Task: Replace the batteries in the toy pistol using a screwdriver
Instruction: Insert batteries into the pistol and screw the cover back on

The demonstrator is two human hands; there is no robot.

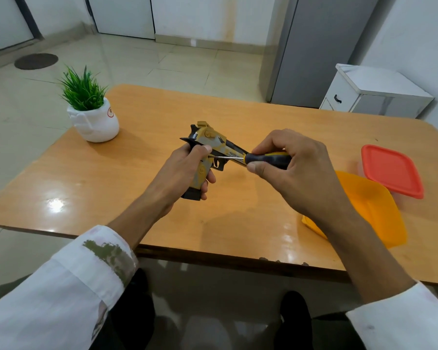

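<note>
- Toy pistol (213, 138): held in the air over the middle of the wooden table (162, 109), grip downward, barrel pointing right toward the other hand.
- Finish: yellow-tan with grey camouflage patches. The hammer, rear spur, trigger and magazine base are black.
- Markings: black bird emblem on the side of the slide. The small printed line beside it appears to begin "DESERT"; the rest is too small or hidden behind the tool.
- Left hand (182, 170): wrapped round the pistol grip, thumb lying high on the near side.
- Right hand (296, 168): fingers and thumb curled round the screwdriver (268, 160), which has a black handle with a yellow stripe.
- The thin metal shaft runs leftward, its tip set against the pistol's side just by the left thumb.
- White plant pot (96, 122) at the table's far-left corner carries a round red mark, unreadable.
- Orange container (374, 205) and red-lidded box (392, 170) sit at the right of the table; no labels visible on either.
</note>
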